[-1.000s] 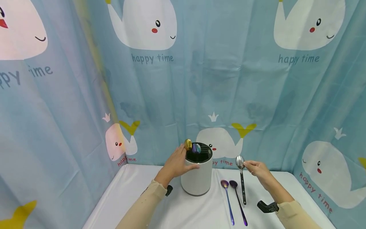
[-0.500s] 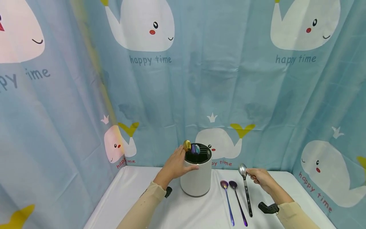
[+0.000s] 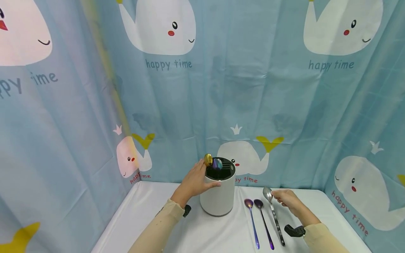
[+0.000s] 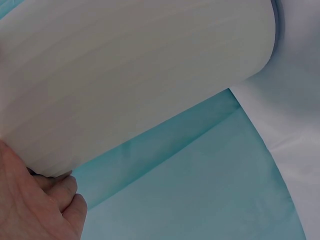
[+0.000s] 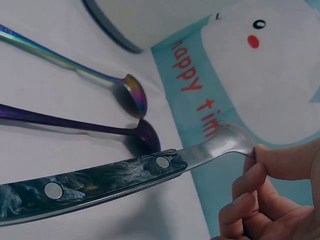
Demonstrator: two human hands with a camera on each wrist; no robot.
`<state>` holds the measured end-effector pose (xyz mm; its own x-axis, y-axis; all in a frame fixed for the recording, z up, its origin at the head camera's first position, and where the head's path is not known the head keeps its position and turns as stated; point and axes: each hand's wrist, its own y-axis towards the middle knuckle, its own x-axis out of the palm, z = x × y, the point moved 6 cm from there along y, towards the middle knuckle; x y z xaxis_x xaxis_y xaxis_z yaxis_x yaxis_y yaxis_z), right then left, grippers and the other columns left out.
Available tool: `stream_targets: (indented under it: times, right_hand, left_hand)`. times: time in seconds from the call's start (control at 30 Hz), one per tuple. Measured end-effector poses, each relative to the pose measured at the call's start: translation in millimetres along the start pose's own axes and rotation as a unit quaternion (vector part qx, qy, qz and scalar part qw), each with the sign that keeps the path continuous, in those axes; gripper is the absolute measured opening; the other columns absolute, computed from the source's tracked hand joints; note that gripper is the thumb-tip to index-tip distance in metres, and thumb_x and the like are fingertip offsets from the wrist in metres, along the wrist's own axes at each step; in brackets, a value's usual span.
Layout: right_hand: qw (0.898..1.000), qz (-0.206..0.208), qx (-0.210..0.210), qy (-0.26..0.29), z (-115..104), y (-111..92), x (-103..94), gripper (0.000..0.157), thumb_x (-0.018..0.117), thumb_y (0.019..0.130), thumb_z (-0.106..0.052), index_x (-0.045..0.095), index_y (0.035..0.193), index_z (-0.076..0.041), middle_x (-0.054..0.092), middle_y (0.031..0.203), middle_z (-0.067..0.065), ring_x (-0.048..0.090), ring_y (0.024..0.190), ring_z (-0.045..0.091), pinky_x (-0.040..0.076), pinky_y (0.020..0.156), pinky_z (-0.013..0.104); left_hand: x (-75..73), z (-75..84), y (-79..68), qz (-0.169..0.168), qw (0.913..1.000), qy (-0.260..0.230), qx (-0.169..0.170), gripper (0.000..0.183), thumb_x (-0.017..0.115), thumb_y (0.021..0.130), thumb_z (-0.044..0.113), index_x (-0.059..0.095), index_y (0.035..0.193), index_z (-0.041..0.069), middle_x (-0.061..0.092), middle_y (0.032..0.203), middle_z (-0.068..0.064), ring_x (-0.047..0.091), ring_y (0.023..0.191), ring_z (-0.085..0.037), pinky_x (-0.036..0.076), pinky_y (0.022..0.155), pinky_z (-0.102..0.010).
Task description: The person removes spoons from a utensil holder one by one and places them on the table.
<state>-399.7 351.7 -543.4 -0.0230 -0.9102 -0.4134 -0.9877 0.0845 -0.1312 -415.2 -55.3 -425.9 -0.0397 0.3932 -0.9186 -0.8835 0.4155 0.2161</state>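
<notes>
Right hand (image 3: 289,200) pinches the marbled-handled spoon (image 5: 115,176) by its bowl.

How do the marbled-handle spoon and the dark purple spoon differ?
The marbled-handle spoon has a thick, riveted handle and silver bowl; the dark purple spoon has a slim, plain handle and purple bowl. The right hand pinches the marbled-handle spoon; the dark purple spoon lies untouched on the cloth. Both bowls point toward the curtain.
</notes>
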Motion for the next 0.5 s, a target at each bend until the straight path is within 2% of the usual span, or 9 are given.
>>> stream_targets:
  times: [0.23, 0.5]
  right_hand:
    - [1.000, 0.010, 0.015, -0.006, 12.5, 3.3, 2.9, 0.026, 0.069, 0.104, -0.026, 0.074, 0.091, -0.004, 0.059, 0.083, 0.004, 0.052, 0.083, 0.022, 0.044, 0.073, 0.036]
    - [0.998, 0.026, 0.054, -0.010, 28.8, 7.3, 2.9, 0.030, 0.070, 0.099, -0.026, 0.064, 0.075, -0.010, 0.054, 0.073, 0.001, 0.048, 0.073, 0.020, 0.038, 0.067, 0.034]
  left_hand:
    - [1.8, 0.3, 0.3, -0.002, 1.0000, 0.002, -0.003, 0.127, 0.057, 0.088, 0.089, 0.014, 0.173, 0.004, 0.016, 0.179, -0.016, 0.016, 0.166, -0.032, 0.022, 0.133, -0.050]
    - [0.0, -0.1, 0.2, 0.000, 1.0000, -0.002, -0.005, 0.126, 0.058, 0.089, 0.088, 0.015, 0.172, 0.004, 0.017, 0.179, -0.017, 0.017, 0.165, -0.034, 0.022, 0.132, -0.052]
